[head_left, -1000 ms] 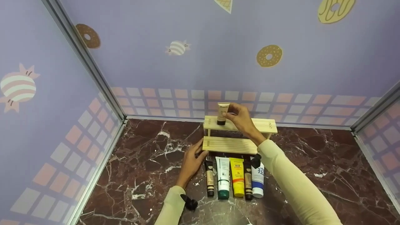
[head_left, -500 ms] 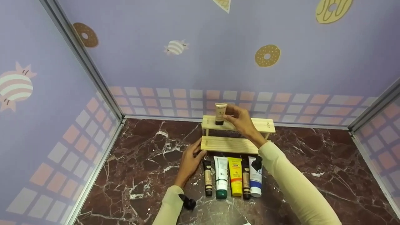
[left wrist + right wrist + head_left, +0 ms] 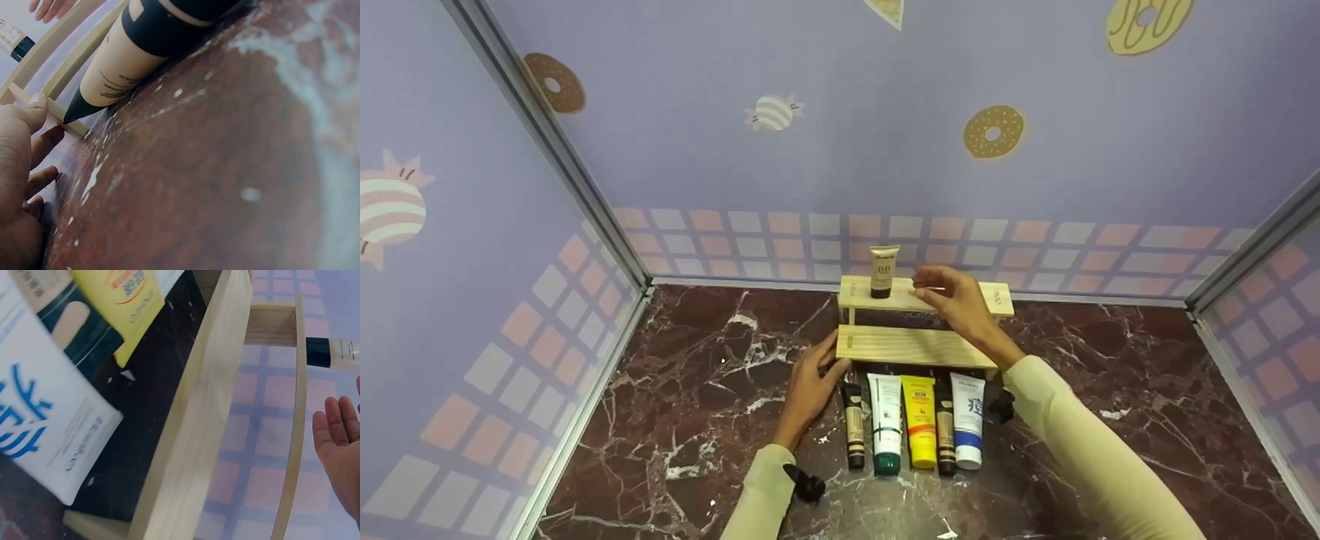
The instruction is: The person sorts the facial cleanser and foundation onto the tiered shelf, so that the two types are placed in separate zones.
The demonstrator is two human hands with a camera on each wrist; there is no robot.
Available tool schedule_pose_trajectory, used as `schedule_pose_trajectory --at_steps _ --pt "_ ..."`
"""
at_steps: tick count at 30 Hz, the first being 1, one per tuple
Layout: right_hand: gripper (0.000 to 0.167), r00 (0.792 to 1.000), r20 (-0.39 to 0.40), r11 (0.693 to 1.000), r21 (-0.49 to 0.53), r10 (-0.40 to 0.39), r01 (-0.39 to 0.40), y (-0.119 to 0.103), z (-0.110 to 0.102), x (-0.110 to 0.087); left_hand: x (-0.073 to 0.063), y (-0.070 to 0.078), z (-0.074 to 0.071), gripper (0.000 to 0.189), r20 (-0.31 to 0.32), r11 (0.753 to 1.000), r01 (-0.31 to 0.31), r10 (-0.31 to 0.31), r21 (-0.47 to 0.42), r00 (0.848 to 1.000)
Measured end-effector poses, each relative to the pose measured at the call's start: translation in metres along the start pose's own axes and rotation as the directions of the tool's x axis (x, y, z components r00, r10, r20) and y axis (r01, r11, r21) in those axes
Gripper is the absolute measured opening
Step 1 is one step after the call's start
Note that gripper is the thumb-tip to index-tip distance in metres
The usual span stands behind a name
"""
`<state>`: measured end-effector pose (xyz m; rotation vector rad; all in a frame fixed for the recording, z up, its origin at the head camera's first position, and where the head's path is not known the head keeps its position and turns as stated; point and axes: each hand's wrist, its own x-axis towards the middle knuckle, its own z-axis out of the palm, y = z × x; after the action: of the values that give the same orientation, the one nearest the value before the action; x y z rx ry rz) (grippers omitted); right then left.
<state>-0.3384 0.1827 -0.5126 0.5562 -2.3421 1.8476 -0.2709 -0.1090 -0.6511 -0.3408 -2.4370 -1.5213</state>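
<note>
A small beige BB cream tube [image 3: 883, 271] with a black cap stands upright, cap down, on the upper tier of a two-tier wooden stand [image 3: 915, 343], left of its middle. Just right of it, apart from it, is my right hand [image 3: 960, 304], over the upper tier with nothing between its fingers. The right wrist view shows those fingers extended near the tube's dark cap [image 3: 318, 352]. At the stand's lower left corner, my left hand [image 3: 808, 382] touches the end of the lower tier, its thumb [image 3: 36, 109] at the front corner and its other fingers along the side.
In front of the stand lies a row of tubes: a black-and-beige one [image 3: 854, 427], a white one with green cap [image 3: 886, 424], a yellow one [image 3: 920, 424], another black-and-beige one [image 3: 946, 435] and a white-and-blue one [image 3: 968, 420]. A patterned wall [image 3: 780, 172] rises behind.
My right hand has let go of the BB cream tube and moved to the right, leaving it upright on the upper tier. My left hand stays at the stand's corner.
</note>
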Motion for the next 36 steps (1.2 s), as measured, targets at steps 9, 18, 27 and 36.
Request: schedule_pose_trajectory --at_steps 9,18,27,36 --pt "0.038 1.000 0.001 1.000 -0.011 0.018 -0.018 0.006 -0.008 -0.025 0.000 0.000 -0.001 0.065 0.000 1.000 -0.011 0.011 -0.018 1.000" --pt "0.037 1.000 0.003 1.000 0.008 0.018 -0.018 0.007 -0.013 -0.051 -0.001 0.003 -0.001 0.066 0.014 1.000 0.017 -0.017 -0.019 1.000" --pt "0.032 0.999 0.047 0.999 -0.053 0.017 -0.014 0.010 -0.016 -0.070 -0.001 0.001 -0.001 0.065 -0.002 0.999 -0.034 0.034 -0.024 0.999" --pt "0.033 0.993 0.114 0.997 -0.080 0.027 -0.018 0.003 -0.015 -0.080 0.001 0.000 0.000 0.064 -0.002 0.999 -0.031 0.031 -0.013 1.000"
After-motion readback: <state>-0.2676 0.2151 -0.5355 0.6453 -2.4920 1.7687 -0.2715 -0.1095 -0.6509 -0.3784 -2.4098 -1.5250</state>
